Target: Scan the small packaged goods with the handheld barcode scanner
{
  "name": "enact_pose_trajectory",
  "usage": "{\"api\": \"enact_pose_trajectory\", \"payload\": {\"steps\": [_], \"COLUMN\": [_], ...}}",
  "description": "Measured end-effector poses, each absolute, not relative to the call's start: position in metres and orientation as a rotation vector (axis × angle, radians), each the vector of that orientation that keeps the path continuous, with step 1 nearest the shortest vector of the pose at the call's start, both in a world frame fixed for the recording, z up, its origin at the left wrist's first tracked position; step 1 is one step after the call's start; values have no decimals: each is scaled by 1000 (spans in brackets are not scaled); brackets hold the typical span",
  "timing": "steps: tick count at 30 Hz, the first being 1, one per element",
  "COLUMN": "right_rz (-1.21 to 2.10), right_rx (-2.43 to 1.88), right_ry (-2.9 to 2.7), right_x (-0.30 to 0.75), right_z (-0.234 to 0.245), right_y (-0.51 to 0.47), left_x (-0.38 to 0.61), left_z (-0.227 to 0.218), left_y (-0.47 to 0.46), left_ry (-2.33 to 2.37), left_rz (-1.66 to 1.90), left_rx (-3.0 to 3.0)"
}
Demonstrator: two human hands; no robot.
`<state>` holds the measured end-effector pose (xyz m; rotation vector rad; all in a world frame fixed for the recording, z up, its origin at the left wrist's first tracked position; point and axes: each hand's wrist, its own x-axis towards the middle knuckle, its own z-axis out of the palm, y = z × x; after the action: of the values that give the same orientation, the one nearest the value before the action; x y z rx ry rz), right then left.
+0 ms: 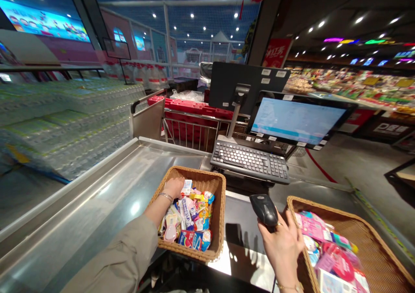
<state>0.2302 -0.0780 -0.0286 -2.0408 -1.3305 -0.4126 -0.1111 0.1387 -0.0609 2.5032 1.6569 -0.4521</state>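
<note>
My left hand reaches into a wicker basket, its fingers closed at the edge of a small white-and-blue packet. Around it lie mixed small packaged goods: a blue-and-white wrapped bar, a pink spoon-shaped piece and a red-and-blue packet. A black barcode scanner is gripped in my right hand, held above the counter between the two baskets. Beside that hand, a second wicker basket contains pink packages and a clear pink-and-red item.
A black keyboard stands behind the baskets, below a lit screen and the back of another monitor. Past the metal counter are a shopping cart with red crates and stacked bottled water at left.
</note>
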Motion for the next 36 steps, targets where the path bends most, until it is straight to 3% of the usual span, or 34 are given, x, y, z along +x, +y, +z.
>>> {"api": "enact_pose_trajectory", "payload": {"steps": [36], "right_rz": [-441], "right_rx": [-2088], "right_ry": [-1319], "right_x": [241], "right_z": [-20], "right_y": [-97], "left_x": [-104], "left_z": [-55], "left_y": [138], "left_ry": [1746], "left_rz": [-557], "left_rx": [2393]}}
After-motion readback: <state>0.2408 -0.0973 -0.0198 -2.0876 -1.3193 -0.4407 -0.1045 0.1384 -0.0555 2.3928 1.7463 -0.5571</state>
